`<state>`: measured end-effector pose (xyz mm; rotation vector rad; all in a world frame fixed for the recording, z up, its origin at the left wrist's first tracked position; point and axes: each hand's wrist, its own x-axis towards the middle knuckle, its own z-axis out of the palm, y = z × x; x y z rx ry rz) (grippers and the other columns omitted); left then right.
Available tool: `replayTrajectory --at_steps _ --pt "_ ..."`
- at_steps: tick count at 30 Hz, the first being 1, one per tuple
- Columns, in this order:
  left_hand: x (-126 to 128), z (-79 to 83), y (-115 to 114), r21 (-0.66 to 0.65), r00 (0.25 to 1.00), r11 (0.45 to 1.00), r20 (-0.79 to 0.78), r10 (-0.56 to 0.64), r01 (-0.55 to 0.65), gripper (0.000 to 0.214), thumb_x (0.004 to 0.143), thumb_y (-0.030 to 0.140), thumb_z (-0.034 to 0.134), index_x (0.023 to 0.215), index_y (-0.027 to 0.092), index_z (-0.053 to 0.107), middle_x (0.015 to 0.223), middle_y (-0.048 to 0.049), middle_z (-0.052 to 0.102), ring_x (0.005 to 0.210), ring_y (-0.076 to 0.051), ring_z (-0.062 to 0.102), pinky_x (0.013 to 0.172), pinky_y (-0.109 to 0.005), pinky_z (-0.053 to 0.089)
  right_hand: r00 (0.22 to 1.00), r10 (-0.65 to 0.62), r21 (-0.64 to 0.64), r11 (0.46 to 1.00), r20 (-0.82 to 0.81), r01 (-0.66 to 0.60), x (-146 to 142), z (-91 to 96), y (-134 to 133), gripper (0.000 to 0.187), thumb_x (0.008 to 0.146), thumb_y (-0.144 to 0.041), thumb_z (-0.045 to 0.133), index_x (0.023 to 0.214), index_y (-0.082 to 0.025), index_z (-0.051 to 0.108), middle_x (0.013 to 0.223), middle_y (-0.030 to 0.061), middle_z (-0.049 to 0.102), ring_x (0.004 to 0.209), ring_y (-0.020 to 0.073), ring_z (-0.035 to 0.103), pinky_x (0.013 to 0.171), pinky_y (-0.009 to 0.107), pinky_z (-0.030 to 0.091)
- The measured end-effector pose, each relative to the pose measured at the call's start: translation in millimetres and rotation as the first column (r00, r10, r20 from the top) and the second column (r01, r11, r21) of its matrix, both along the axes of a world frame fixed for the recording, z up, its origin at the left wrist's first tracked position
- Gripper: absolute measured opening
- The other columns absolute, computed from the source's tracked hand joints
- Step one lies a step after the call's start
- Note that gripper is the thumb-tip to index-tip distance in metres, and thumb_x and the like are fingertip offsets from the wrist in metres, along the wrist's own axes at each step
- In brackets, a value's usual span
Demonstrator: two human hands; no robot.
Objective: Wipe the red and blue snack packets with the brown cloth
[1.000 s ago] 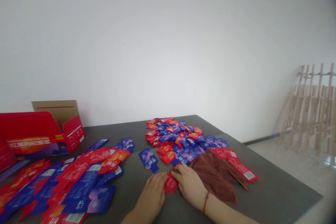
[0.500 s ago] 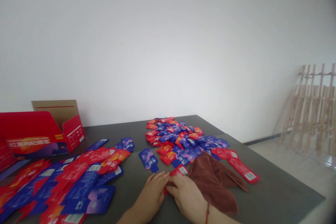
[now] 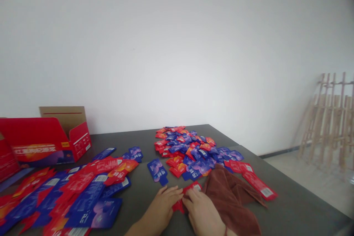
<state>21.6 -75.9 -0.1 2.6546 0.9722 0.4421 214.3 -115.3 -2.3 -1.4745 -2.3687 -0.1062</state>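
A red sachet (image 3: 178,205) lies flat on the dark table in front of me, mostly covered by my fingers. My left hand (image 3: 163,208) rests on its left side with the fingertips pressed to it. From the right, my right hand (image 3: 202,210) grips its other side, fingers bent and close together. The sachet's barcoded end (image 3: 195,186) shows just beyond the right fingers. Next to my right wrist lies a crumpled brown cloth (image 3: 228,201). A blue sachet (image 3: 157,170) sits a little beyond my left hand.
A heap of red and blue sachets (image 3: 188,149) lies farther back. To the left, long red and blue packets (image 3: 91,191) are spread near an open red carton (image 3: 41,136). More red packets (image 3: 258,184) lie right of the cloth. Wooden racks (image 3: 329,118) lean by the wall.
My hands have moved slightly apart, exposing more of the red sachet between them. The whole view has shifted a little. Surrounding packets and the cloth look otherwise the same.
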Motion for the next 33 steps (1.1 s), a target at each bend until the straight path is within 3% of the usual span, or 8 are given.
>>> replayTrajectory --at_steps 4,8,12,18,22,26,30,33 --pt "-1.3 -2.2 1.3 0.012 1.0 1.0 -0.011 0.004 -0.004 0.07 0.071 -0.002 0.041 0.134 0.03 0.048 0.141 0.0009 0.049 0.133 -0.018 0.039 0.113 -0.047 0.023 0.999 -0.037 -0.02 0.999 0.007 0.037 1.4 11.3 16.5 0.027 0.084 -0.006 0.047 0.093 -0.021 0.068 0.096 0.0034 0.063 0.096 0.0212 0.053 0.084 0.032 0.042" --pt "-3.5 -6.0 3.2 0.013 1.0 1.0 -0.001 -0.011 0.011 0.069 0.073 -0.003 0.041 0.133 0.031 0.049 0.141 0.002 0.049 0.132 -0.019 0.04 0.112 -0.047 0.024 0.994 -0.107 -0.017 0.994 -0.036 0.107 25.7 19.7 25.8 0.039 0.08 -0.002 0.046 0.105 -0.022 0.067 0.103 0.0041 0.062 0.101 0.0215 0.051 0.087 0.031 0.04" --pt "-4.1 -9.4 4.6 0.02 0.999 0.999 0.027 -0.036 0.036 0.062 0.079 0.001 0.041 0.132 0.032 0.049 0.139 0.0014 0.051 0.132 -0.019 0.041 0.112 -0.047 0.025 0.987 -0.158 0.016 0.987 0.009 0.158 32.5 9.5 12.2 0.041 0.079 -0.004 0.047 0.113 -0.02 0.064 0.104 0.0062 0.062 0.098 0.0235 0.052 0.087 0.035 0.041" --pt "-1.1 -7.5 2.5 0.013 0.999 0.999 0.036 -0.04 0.039 0.054 0.082 0.005 0.039 0.13 0.027 0.05 0.138 -0.0027 0.052 0.13 -0.019 0.042 0.111 -0.045 0.026 0.993 -0.071 0.095 0.994 0.091 0.062 -3.1 -11.2 -4.2 0.037 0.077 -0.004 0.052 0.109 -0.017 0.063 0.101 0.0071 0.063 0.094 0.0248 0.055 0.081 0.036 0.044" --pt "4.1 2.8 -4.4 0.009 0.999 1.0 0.038 -0.009 0.008 0.056 0.079 0.006 0.039 0.132 0.023 0.046 0.136 -0.0049 0.054 0.126 -0.017 0.047 0.111 -0.041 0.026 0.995 -0.098 0.073 0.993 0.008 0.097 -9.9 -4.5 8.5 0.027 0.079 -0.002 0.048 0.096 -0.018 0.062 0.093 0.0049 0.062 0.089 0.0232 0.056 0.081 0.036 0.045" --pt "6.8 8.5 -7.6 0.007 1.0 1.0 -0.001 0.018 -0.018 0.071 0.073 0.004 0.037 0.141 0.02 0.032 0.138 -0.0054 0.051 0.128 -0.016 0.044 0.113 -0.04 0.022 0.978 -0.188 0.055 0.98 -0.093 0.193 14.6 10.0 21.3 0.027 0.08 0.0 0.046 0.096 -0.016 0.059 0.097 0.0068 0.061 0.091 0.0205 0.057 0.081 0.031 0.046" --pt "5.7 1.9 -5.0 -0.006 1.0 1.0 0.0 0.027 -0.027 0.089 0.063 0.001 0.036 0.147 0.02 0.018 0.138 -0.0027 0.052 0.13 -0.013 0.041 0.113 -0.04 0.021 0.977 -0.214 0.087 0.973 -0.008 0.214 32.4 9.3 14.4 0.026 0.079 0.0 0.046 0.095 -0.016 0.06 0.097 0.0077 0.062 0.089 0.022 0.058 0.08 0.033 0.046" --pt "6.4 -4.3 -4.7 0.028 0.998 0.998 0.05 0.048 -0.05 0.084 0.067 0.003 0.038 0.147 0.022 0.02 0.138 -0.0029 0.052 0.13 -0.016 0.041 0.113 -0.042 0.023 0.989 -0.134 0.113 0.985 0.057 0.127 25.2 -0.2 3.5 0.025 0.079 -0.001 0.049 0.093 -0.017 0.061 0.095 0.0061 0.063 0.088 0.0223 0.058 0.078 0.034 0.046"
